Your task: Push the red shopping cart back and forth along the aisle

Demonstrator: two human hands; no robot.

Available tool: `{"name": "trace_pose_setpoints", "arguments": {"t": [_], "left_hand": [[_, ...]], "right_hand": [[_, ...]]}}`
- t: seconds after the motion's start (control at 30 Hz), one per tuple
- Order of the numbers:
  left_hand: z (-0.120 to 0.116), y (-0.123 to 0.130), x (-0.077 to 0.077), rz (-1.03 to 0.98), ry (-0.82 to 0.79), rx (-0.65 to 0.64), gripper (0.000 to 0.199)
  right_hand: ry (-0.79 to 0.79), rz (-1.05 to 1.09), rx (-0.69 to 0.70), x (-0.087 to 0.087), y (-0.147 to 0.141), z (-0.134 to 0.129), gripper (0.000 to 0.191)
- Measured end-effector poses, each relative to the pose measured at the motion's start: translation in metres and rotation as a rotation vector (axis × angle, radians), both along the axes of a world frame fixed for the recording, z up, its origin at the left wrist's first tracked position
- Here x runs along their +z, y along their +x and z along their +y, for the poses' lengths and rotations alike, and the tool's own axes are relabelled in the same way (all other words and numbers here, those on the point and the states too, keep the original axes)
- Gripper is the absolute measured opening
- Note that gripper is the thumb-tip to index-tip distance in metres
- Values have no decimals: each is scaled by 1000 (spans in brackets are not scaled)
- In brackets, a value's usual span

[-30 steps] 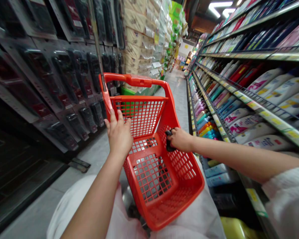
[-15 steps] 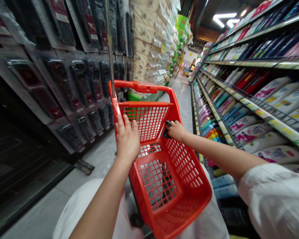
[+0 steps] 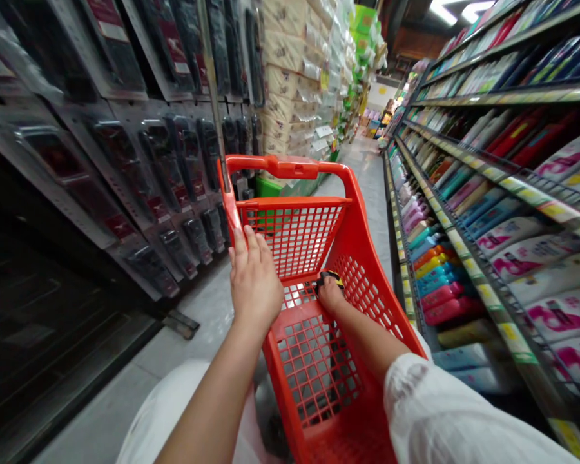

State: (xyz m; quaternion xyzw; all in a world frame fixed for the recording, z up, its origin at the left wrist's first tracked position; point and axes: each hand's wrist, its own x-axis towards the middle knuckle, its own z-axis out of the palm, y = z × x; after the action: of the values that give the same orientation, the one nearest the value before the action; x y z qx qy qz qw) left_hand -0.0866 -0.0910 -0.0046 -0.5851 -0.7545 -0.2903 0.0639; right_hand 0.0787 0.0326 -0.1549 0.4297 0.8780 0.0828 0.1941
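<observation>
A red plastic shopping basket cart (image 3: 314,309) with grid walls and floor stands in front of me, its handle bar at the far end. My left hand (image 3: 256,277) lies over the cart's left rim, fingers stretched out and close together, gripping nothing. Inside the basket, my right hand (image 3: 329,298) is closed around a small black-and-yellow object (image 3: 337,278) near the far right corner, above the grid floor. My fingers cover much of that object, so its kind is unclear.
Blister-packed dark goods (image 3: 159,154) hang on the left, beside a metal pole (image 3: 210,84). Wrapped beige packs (image 3: 290,77) are stacked further along. Shelves of bottles (image 3: 468,187) line the right side. A grey floor aisle (image 3: 365,174) runs ahead.
My right hand has moved down and into the basket with the black-and-yellow object, from near the right wall's upper part. My left hand stays on the left rim. The view has shifted slightly.
</observation>
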Motion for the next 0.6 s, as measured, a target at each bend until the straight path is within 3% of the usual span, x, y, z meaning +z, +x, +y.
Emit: {"name": "trace_pose_setpoints", "arguments": {"t": [0.17, 0.27, 0.33, 0.43, 0.5, 0.53, 0.6], "left_hand": [[3, -2, -4, -47, 61, -70, 72], [6, -4, -6, -51, 82, -98, 75], [7, -4, -7, -53, 82, -104, 74], [7, -6, -6, -52, 74, -103, 70], [6, -7, -7, -52, 80, -104, 70], [6, -7, -7, -55, 86, -104, 71], [5, -7, -9, -59, 99, -104, 73]], "right_hand": [[-11, 120, -300, -8, 0, -12, 45], [-19, 263, -489, -9, -19, -34, 43], [-88, 344, -400, -11, -42, -56, 36], [-230, 403, -32, -12, -73, -86, 28], [-270, 403, 153, -8, -76, -92, 30], [-266, 402, 187, -6, -71, -89, 32], [-239, 397, 98, 0, -48, -71, 34]]}}
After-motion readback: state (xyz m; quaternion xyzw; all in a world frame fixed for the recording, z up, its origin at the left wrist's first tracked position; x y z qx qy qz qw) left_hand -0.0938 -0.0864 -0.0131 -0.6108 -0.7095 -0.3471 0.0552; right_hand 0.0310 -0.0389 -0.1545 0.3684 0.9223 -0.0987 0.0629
